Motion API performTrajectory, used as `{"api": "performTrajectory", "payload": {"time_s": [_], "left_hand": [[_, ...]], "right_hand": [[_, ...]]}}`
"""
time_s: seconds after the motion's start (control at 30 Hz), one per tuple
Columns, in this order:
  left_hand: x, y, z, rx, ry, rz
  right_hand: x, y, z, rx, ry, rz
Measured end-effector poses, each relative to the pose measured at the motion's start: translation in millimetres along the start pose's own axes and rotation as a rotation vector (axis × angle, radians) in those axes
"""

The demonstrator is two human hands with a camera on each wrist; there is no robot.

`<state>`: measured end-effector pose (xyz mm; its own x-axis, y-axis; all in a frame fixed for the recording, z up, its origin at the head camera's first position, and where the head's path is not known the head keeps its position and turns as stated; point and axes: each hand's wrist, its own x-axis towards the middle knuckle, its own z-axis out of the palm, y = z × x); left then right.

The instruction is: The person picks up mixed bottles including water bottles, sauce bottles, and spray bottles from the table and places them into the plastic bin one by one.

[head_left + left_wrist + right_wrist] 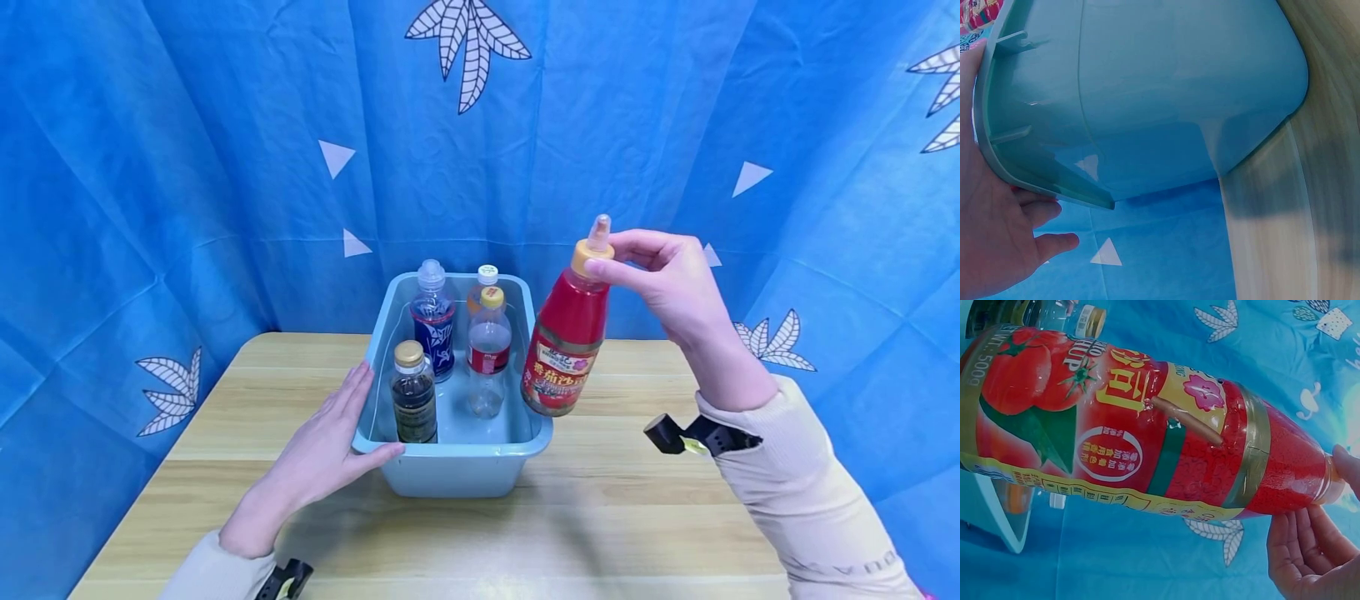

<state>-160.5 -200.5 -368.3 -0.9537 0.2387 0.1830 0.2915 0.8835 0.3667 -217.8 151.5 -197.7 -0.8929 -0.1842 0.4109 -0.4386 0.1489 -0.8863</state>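
A red ketchup bottle (566,346) with a yellow collar and clear pointed nozzle hangs tilted above the right rim of a light blue plastic basin (450,475). My right hand (663,275) pinches it at the yellow neck between thumb and fingers. In the right wrist view the ketchup bottle (1116,419) shows its tomato label. My left hand (330,442) rests on the basin's left rim near the front corner, fingers extended along the edge. In the left wrist view the left hand (1004,231) lies against the rim of the basin (1147,94).
Inside the basin stand a dark bottle with a gold cap (414,400), a blue-labelled bottle (433,333), a clear bottle with a yellow cap (489,350) and a white-capped bottle (487,275) behind it. A wooden table (637,500) lies below; a blue curtain (600,125) hangs behind.
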Motion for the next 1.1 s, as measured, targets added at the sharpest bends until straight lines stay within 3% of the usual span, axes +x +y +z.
{"api": "performTrajectory", "payload": {"time_s": [0.8,1.1], "left_hand": [[0.1,-1.5,0.1,0.004,0.006,-0.004],[-0.4,-0.8,0.9,-0.004,-0.002,-0.011]], "right_hand": [[7.2,11.1,39.7,0.009,-0.078,-0.045],[3.7,19.1,50.1,0.032,-0.099,-0.011]]}}
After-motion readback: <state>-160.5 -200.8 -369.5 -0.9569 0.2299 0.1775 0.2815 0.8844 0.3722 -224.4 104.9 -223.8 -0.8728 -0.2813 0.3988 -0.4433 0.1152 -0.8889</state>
